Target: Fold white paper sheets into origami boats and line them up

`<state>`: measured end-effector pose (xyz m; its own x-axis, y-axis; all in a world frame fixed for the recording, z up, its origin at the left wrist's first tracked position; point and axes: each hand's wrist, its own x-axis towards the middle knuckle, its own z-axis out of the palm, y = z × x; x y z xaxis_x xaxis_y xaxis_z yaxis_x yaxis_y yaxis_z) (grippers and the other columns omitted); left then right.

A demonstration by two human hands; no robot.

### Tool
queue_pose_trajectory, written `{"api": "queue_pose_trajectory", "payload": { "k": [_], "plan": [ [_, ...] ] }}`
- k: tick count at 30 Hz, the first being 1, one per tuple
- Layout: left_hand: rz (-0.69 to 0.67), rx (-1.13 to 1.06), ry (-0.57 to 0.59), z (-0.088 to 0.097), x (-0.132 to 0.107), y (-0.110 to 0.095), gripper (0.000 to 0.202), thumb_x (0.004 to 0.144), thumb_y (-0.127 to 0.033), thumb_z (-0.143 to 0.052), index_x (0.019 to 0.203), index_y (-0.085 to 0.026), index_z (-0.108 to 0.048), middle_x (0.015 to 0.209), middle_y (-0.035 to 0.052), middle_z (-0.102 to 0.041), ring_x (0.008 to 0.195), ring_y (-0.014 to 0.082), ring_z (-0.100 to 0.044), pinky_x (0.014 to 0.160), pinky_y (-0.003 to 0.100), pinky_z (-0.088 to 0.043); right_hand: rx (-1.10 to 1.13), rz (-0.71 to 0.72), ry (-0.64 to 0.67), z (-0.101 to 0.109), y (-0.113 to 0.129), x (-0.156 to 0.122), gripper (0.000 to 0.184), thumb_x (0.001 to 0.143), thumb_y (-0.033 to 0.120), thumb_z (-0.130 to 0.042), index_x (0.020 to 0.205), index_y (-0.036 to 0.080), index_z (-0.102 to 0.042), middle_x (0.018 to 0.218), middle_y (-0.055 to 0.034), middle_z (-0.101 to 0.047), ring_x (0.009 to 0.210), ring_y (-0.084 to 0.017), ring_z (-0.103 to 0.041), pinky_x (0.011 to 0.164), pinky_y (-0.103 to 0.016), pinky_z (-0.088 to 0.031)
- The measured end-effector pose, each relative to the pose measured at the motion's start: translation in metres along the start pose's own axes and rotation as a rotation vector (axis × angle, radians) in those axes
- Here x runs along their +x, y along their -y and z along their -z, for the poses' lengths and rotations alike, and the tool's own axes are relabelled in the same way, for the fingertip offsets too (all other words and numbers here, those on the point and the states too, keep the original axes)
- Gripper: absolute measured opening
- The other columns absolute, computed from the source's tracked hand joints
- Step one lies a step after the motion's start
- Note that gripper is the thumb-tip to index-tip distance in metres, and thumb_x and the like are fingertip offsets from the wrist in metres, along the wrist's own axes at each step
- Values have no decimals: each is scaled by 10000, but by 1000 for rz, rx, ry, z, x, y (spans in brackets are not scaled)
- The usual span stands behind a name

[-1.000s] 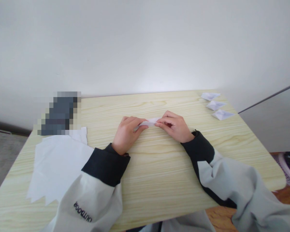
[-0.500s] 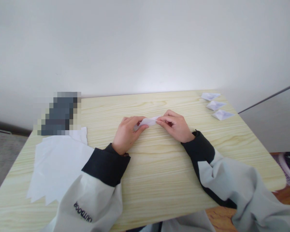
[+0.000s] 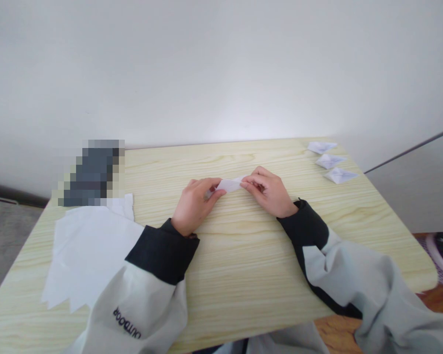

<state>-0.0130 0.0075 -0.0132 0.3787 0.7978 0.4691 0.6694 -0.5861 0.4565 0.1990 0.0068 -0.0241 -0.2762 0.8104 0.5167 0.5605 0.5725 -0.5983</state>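
A small folded white paper (image 3: 231,185) is held between my two hands above the middle of the table. My left hand (image 3: 197,204) pinches its left end, thumb in front and fingers behind. At the other end, the thumb and fingertips of my right hand (image 3: 268,191) are closed on the paper. Parts of both ends are hidden by the fingers. Three folded paper boats (image 3: 340,175) sit in a column at the table's far right corner.
White paper sheets (image 3: 92,250) lie on the left of the wood-grain table (image 3: 236,275), partly under my left sleeve. Behind them is a dark, pixelated object (image 3: 92,172). A white wall (image 3: 221,73) rises at the back. A pinkish basket (image 3: 441,258) stands beyond the right edge.
The folded paper has turned slightly, so more of its flat face shows between the fingers. Both hands stay in nearly the same place, still pinching it.
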Motion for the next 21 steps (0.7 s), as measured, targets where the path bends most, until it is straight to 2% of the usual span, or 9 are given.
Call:
{"api": "queue_pose_trajectory", "payload": {
  "k": [9, 15, 21],
  "plan": [
    [52, -17, 17, 1, 0, -2, 160, 836, -287, -608, 963, -196, -642, 828, 0, -697, 733, 153, -624, 759, 281, -477, 2, -46, -16, 0, 0, 1, 207, 885, 325, -561, 826, 175, -690, 673, 2, -496, 563, -97, -461, 536, -246, -387],
    [73, -43, 19, 0, -1, 0, 174, 838, -307, -601, 968, -201, -644, 833, -5, -699, 745, 148, -623, 743, 274, -482, 86, -44, -4, -1, -2, 0, 171, 856, 337, -597, 862, 184, -673, 774, -9, -492, 562, -86, -433, 533, -252, -400],
    [59, -91, 13, 0, -1, 1, 194, 820, -303, -634, 976, -189, -646, 865, 4, -710, 759, 146, -629, 747, 274, -484, 91, -62, -22, -1, -3, 1, 138, 851, 305, -608, 830, 180, -662, 783, -6, -486, 562, -78, -429, 532, -247, -402]
  ]
}}
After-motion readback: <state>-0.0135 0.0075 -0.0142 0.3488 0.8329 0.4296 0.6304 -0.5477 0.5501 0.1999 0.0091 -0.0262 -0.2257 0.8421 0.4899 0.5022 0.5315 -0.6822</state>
